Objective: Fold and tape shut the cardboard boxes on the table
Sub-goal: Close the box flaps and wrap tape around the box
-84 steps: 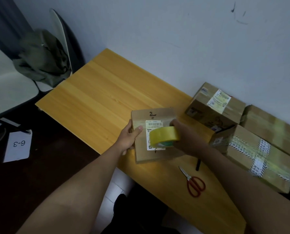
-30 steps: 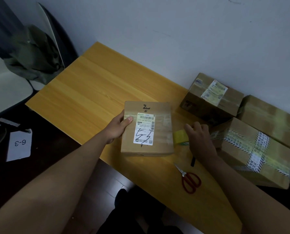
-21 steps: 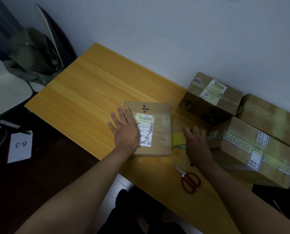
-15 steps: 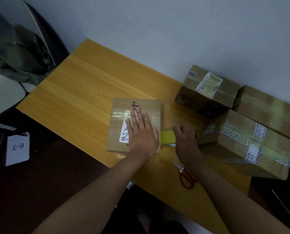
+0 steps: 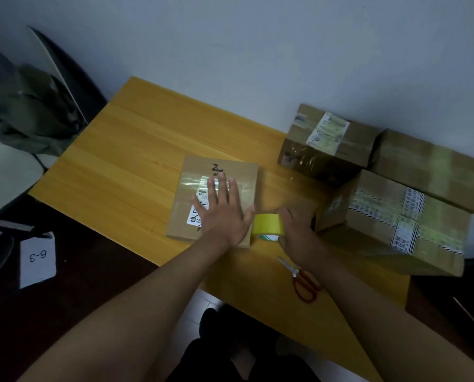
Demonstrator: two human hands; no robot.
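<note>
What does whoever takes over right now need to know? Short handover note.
Left hand: flat, pressing the top of the flat box.
Right hand: grips the yellow tape roll at the box's right edge.
Done: a tape strip lies across the box top.
Left: cut the tape; red scissors lie near the table front edge. Three boxes at right look taped.

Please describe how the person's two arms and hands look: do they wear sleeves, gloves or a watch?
Both forearms are bare up to the frame edge, so no sleeves show. The left hand and the right hand wear no gloves. No watch or bracelet shows on either wrist; rings cannot be judged in the dim light.
</note>
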